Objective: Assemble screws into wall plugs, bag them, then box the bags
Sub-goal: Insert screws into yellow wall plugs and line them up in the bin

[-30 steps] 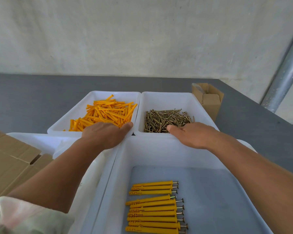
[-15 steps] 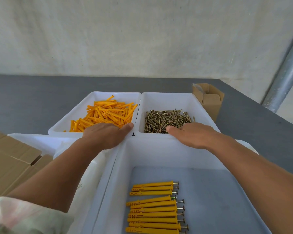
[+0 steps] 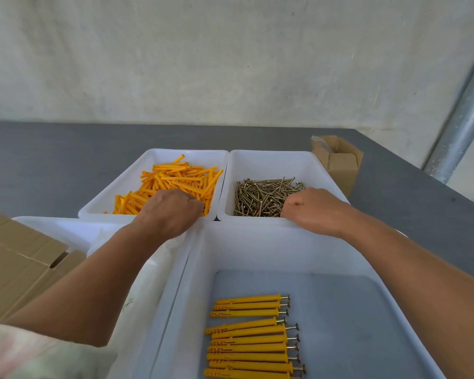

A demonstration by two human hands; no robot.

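Note:
Loose orange wall plugs (image 3: 175,175) fill the back left white tray (image 3: 186,154). Brass screws (image 3: 260,195) lie heaped in the white tray (image 3: 271,155) beside it on the right. My left hand (image 3: 170,212) reaches over the near rim into the plugs, fingers curled down onto them and fingertips hidden. My right hand (image 3: 312,210) does the same in the screw pile, knuckles up, fingers curled into the screws. Several plugs with screws in them (image 3: 249,340) lie in neat rows in the large near tray (image 3: 257,242).
A small open cardboard box (image 3: 340,165) stands right of the screw tray. Flattened cardboard boxes (image 3: 17,258) lie at the left over another white tray (image 3: 66,228). The grey table runs back to a pale wall; a metal pole (image 3: 460,119) stands at the right.
Both hands had straight fingers at the tray rims; now they have moved forward and their fingers have curled down, the left into the plugs, the right into the screws.

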